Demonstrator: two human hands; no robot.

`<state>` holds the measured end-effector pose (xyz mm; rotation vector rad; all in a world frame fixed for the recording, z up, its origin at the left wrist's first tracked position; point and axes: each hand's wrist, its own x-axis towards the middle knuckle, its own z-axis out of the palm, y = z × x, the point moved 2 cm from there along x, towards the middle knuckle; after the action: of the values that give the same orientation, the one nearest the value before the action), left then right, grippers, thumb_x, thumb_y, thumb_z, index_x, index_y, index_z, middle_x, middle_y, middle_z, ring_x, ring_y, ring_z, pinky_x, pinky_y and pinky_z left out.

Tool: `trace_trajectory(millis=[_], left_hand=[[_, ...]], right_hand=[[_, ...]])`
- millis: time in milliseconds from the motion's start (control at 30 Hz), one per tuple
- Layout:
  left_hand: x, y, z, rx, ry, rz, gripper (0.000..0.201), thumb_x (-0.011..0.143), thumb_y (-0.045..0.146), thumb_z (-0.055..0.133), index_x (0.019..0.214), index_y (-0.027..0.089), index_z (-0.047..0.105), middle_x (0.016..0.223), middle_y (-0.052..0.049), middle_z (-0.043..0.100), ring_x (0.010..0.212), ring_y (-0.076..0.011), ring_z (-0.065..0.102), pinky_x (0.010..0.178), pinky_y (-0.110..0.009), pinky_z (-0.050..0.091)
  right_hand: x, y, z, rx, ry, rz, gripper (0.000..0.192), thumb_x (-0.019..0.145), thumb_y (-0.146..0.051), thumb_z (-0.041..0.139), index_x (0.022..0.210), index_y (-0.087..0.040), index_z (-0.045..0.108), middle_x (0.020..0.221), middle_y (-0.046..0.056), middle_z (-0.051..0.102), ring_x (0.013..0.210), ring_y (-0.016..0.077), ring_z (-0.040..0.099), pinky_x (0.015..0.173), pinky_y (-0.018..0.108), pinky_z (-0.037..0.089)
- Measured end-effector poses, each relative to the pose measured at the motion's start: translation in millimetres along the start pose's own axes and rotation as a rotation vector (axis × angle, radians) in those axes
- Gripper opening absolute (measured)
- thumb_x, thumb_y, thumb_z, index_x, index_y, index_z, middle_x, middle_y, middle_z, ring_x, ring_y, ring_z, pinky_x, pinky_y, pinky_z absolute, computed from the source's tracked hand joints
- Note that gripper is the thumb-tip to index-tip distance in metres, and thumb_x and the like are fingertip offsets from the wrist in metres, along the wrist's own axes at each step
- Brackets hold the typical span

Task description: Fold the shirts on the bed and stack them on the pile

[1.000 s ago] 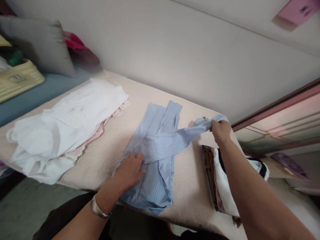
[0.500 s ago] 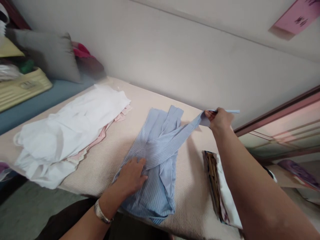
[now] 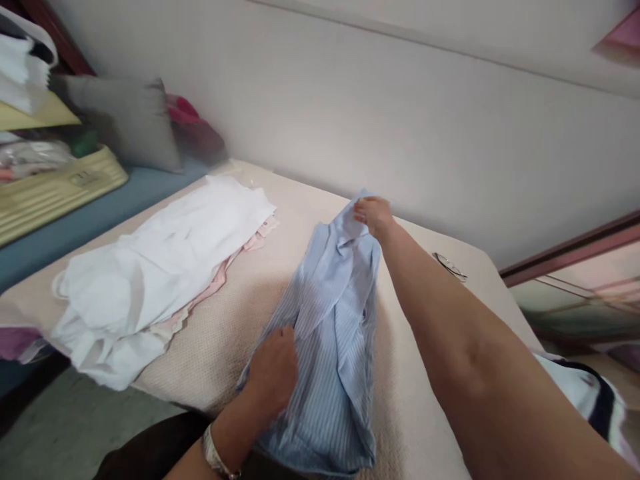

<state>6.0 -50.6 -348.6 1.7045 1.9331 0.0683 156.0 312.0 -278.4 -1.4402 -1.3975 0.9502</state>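
A blue-and-white striped shirt (image 3: 320, 373) lies lengthwise in front of me with its sides folded inward. My right hand (image 3: 374, 215) is at its far end, closed on a sleeve that it holds near the wall side of the bed. Along the shirt's left edge, lower down, my left hand (image 3: 275, 370) rests with its fingers curled in on the fabric; its fingertips are partly hidden. To the left lies a pile of white clothing (image 3: 165, 253), with pink lace-edged cloth (image 3: 217, 280) showing from under it.
Eyeglasses (image 3: 450, 267) lie on the bed cover (image 3: 400, 400) beyond my right forearm. A grey pillow (image 3: 120, 120) and a yellow basket (image 3: 65, 187) with things in it stand at the far left. The wall (image 3: 320, 100) borders the bed's far side. More folded cloth (image 3: 580, 387) shows at right.
My right hand has swung left with the sleeve, which now points up along the shirt instead of out to the right. My left hand's fingers have curled in. The view has shifted right.
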Motion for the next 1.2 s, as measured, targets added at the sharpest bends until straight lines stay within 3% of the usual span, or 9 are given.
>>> trace_trajectory(millis=[133, 300, 433, 533, 700, 833, 933, 1033, 1200], left_hand=[[1, -6, 3.0, -0.018, -0.014, -0.054, 0.027, 0.1, 0.014, 0.032, 0.11, 0.013, 0.057, 0.11, -0.015, 0.068, 0.105, -0.0276, 0.067, 0.088, -0.038, 0.047], [1, -6, 2.8, -0.02, -0.003, -0.058, 0.031, 0.103, 0.021, 0.028, 0.107, 0.013, 0.058, 0.108, -0.015, 0.069, 0.104, -0.0264, 0.067, 0.088, -0.037, 0.047], [4, -10, 3.8, -0.007, -0.004, -0.048, 0.03, 0.101, 0.018, 0.03, 0.108, 0.012, 0.058, 0.105, -0.016, 0.07, 0.102, -0.0282, 0.068, 0.086, -0.039, 0.047], [8, -13, 8.0, 0.03, 0.012, -0.019, 0.029, 0.098, 0.017, 0.033, 0.108, 0.011, 0.059, 0.102, -0.018, 0.07, 0.1, -0.0301, 0.068, 0.083, -0.04, 0.048], [11, -22, 1.6, 0.018, 0.013, -0.03, 0.026, 0.098, 0.022, 0.037, 0.102, 0.014, 0.061, 0.098, -0.016, 0.071, 0.095, -0.0279, 0.068, 0.081, -0.037, 0.048], [14, -38, -25.7, -0.089, 0.07, -0.128, 0.022, 0.097, 0.026, 0.039, 0.098, 0.017, 0.06, 0.095, -0.013, 0.071, 0.092, -0.0247, 0.068, 0.079, -0.035, 0.047], [18, -47, -39.4, -0.253, 0.111, -0.13, 0.019, 0.094, 0.024, 0.041, 0.091, 0.018, 0.06, 0.088, -0.01, 0.072, 0.083, -0.021, 0.068, 0.076, -0.032, 0.047], [20, -47, -37.5, -0.44, 0.084, -0.067, 0.018, 0.091, 0.019, 0.041, 0.089, 0.019, 0.059, 0.081, -0.006, 0.073, 0.076, -0.0181, 0.068, 0.072, -0.03, 0.048], [15, -39, -25.4, -0.42, -0.038, -0.028, 0.019, 0.088, 0.013, 0.041, 0.09, 0.018, 0.059, 0.081, -0.007, 0.073, 0.074, -0.0179, 0.068, 0.069, -0.029, 0.047]], right_hand=[[-38, 30, 13, -0.227, -0.112, -0.053, 0.004, 0.079, -0.012, 0.059, 0.08, -0.016, 0.058, 0.073, 0.002, 0.064, 0.067, 0.013, 0.062, 0.065, 0.028, 0.054], [-85, 47, 18, -0.476, -0.187, -0.131, 0.007, 0.077, -0.011, 0.06, 0.079, -0.017, 0.063, 0.08, 0.006, 0.069, 0.086, 0.0207, 0.064, 0.087, 0.037, 0.05], [-131, 58, 34, -0.749, -0.253, -0.382, 0.026, 0.093, -0.033, 0.056, 0.108, -0.017, 0.067, 0.116, 0.016, 0.069, 0.114, 0.0303, 0.06, 0.099, 0.044, 0.045], [-164, 78, 52, -0.908, -0.344, -0.605, 0.055, 0.098, -0.052, 0.048, 0.137, -0.015, 0.055, 0.148, 0.02, 0.05, 0.139, 0.035, 0.041, 0.111, 0.051, 0.035], [-178, 99, 63, -0.99, -0.424, -0.568, 0.067, 0.101, -0.058, 0.038, 0.152, -0.015, 0.04, 0.162, 0.018, 0.032, 0.149, 0.0365, 0.027, 0.117, 0.057, 0.024], [-179, 79, 55, -0.951, -0.456, -0.499, 0.065, 0.102, -0.058, 0.038, 0.152, -0.016, 0.04, 0.161, 0.018, 0.034, 0.147, 0.0364, 0.03, 0.114, 0.057, 0.028], [-194, 57, 48, -0.873, -0.431, -0.564, 0.051, 0.104, -0.045, 0.04, 0.145, -0.016, 0.047, 0.155, 0.018, 0.042, 0.143, 0.0328, 0.037, 0.114, 0.052, 0.031], [-219, 46, 47, -0.815, -0.625, -0.717, 0.031, 0.098, -0.02, 0.046, 0.124, -0.02, 0.064, 0.144, 0.013, 0.053, 0.137, 0.0275, 0.044, 0.113, 0.045, 0.034], [-247, 51, 49, -0.856, -0.911, -0.828, 0.023, 0.084, -0.007, 0.057, 0.099, -0.02, 0.069, 0.157, 0.01, 0.041, 0.15, 0.0343, 0.025, 0.115, 0.059, 0.027]])
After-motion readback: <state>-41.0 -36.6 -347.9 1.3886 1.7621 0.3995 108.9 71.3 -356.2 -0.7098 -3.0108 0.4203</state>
